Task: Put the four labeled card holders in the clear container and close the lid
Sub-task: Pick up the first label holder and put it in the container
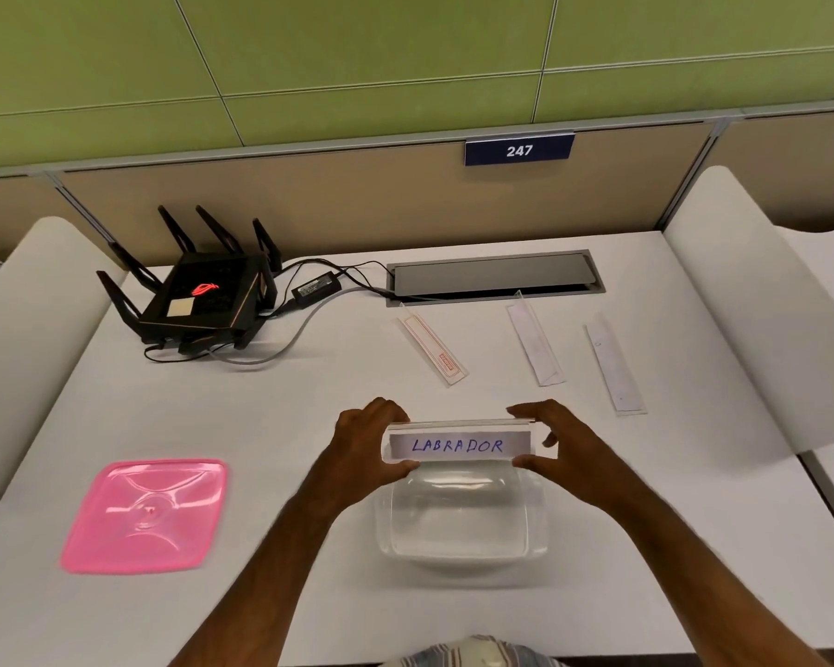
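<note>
I hold a clear card holder labeled LABRADOR [458, 445] upright by its two ends, just above the far rim of the open clear container [463, 517]. My left hand [367, 445] grips its left end and my right hand [554, 440] grips its right end. Three more card holders lie flat on the desk beyond: one with red print [433, 349], one in the middle [534, 344], one at the right [615, 368]. The pink lid [145, 515] lies flat on the desk to the left of the container.
A black router [198, 291] with antennas, its power brick [316, 286] and cables sit at the back left. A grey cable hatch [494, 276] is set into the desk's back. White curved dividers [737, 305] flank both sides.
</note>
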Motion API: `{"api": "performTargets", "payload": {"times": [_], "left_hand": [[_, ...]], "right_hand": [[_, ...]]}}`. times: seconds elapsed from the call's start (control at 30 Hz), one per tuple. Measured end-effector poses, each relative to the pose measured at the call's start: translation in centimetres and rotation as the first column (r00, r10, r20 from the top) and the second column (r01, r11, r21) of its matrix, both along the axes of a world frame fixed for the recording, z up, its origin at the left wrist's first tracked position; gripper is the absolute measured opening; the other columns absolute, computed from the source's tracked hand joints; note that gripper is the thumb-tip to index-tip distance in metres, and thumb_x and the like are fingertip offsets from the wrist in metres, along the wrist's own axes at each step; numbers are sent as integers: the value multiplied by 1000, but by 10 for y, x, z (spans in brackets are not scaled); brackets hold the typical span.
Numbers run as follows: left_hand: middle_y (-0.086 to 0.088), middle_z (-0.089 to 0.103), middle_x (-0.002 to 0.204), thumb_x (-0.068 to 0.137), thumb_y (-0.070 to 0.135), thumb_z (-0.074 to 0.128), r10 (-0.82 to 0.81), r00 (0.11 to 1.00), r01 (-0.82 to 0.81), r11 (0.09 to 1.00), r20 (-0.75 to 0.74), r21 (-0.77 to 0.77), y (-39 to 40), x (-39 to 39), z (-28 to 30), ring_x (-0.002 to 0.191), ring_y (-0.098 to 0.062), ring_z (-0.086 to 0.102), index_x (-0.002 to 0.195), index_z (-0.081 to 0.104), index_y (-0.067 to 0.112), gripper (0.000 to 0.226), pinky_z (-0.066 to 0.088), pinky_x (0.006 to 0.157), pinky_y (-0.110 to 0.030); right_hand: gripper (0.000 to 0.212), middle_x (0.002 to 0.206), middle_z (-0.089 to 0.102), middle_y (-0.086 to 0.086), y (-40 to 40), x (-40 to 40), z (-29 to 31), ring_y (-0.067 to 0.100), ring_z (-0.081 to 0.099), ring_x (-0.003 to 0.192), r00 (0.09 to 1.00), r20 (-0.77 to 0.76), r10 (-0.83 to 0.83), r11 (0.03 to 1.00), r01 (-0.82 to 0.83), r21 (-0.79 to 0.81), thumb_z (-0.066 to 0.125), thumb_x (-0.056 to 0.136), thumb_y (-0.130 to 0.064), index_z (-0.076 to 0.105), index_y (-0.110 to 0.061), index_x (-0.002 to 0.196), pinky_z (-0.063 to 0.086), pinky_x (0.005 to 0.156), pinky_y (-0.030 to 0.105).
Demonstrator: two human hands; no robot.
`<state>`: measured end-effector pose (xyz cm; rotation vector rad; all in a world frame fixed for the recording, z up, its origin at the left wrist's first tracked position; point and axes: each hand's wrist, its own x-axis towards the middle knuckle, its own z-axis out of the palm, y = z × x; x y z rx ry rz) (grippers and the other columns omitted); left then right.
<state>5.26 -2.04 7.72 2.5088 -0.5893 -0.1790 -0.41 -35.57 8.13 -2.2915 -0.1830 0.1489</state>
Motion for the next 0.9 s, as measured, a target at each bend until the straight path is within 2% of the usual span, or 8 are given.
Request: {"api": "performTargets", "payload": {"times": [0.07, 0.17, 0.23, 0.33, 0.53, 0.7, 0.8, 0.9], "left_hand": [[25, 47, 106, 68, 60, 80, -11, 1000, 11, 1000, -10, 17, 1, -5, -3, 100, -10, 46, 108, 44, 41, 57, 43, 82, -18], [29, 45, 110, 68, 59, 83, -16, 999, 18, 999, -41, 34, 1, -11, -8, 100, -7, 40, 111, 42, 44, 62, 38, 72, -11], [31, 46, 113, 67, 59, 84, -30, 998, 32, 998, -49, 46, 1, -13, -10, 100, -5, 37, 116, 43, 45, 65, 35, 75, -9], [31, 49, 119, 67, 60, 84, -71, 997, 72, 995, -17, 75, 2, -16, -12, 100, -5, 36, 124, 50, 44, 68, 32, 83, -11], [25, 55, 108, 62, 64, 83, -97, 995, 94, 986, 9, 140, 0, -23, -23, 91, -12, 29, 114, 61, 35, 63, 30, 71, -10], [19, 61, 107, 67, 64, 79, -118, 993, 119, 970, -16, 214, -8, -21, -27, 93, -15, 36, 109, 66, 30, 56, 34, 73, -18], [10, 65, 113, 74, 57, 79, -161, 986, 167, 943, -46, 286, -20, -17, -25, 96, -19, 50, 113, 66, 24, 53, 37, 76, -22], [0, 65, 117, 82, 48, 76, -208, 975, 221, 897, -75, 384, -31, -14, -24, 98, -24, 59, 117, 66, 17, 48, 47, 83, -30]], "right_hand": [[58, 126, 49, -30, 0, -1, 0, -14, 48, 111, 999, -24, 32, 999, -33, -23, 84, 83, -27, 55, -36, 133, 43, 80, 3], [59, 130, 52, -20, 1, -5, -2, -3, 49, 120, 997, -34, 71, 995, -74, -68, 83, 83, -32, 55, -33, 135, 41, 95, 9], [63, 130, 50, -19, 1, -8, -5, -1, 48, 122, 994, -38, 106, 990, -109, -87, 82, 83, -33, 53, -35, 138, 41, 101, 14], [59, 127, 49, -18, 1, -13, -9, 3, 49, 120, 985, -33, 167, 978, -170, -121, 80, 86, -34, 54, -32, 139, 45, 101, 19], [55, 124, 57, -8, 6, -19, -16, 10, 58, 108, 973, 71, 219, 944, -193, -267, 80, 86, -34, 58, -24, 135, 51, 92, 26], [52, 113, 65, -7, 12, -15, -24, 14, 65, 95, 959, 68, 276, 819, -197, -539, 83, 79, -40, 67, -24, 126, 46, 91, 34], [45, 97, 71, -4, 18, -11, -27, 18, 67, 79, 939, 63, 338, 724, -217, -655, 90, 70, -35, 76, -20, 110, 52, 82, 32], [32, 99, 72, 0, 23, -7, -31, 21, 67, 82, 932, 13, 362, 658, -246, -712, 80, 81, -32, 76, -18, 110, 49, 84, 33]]}}
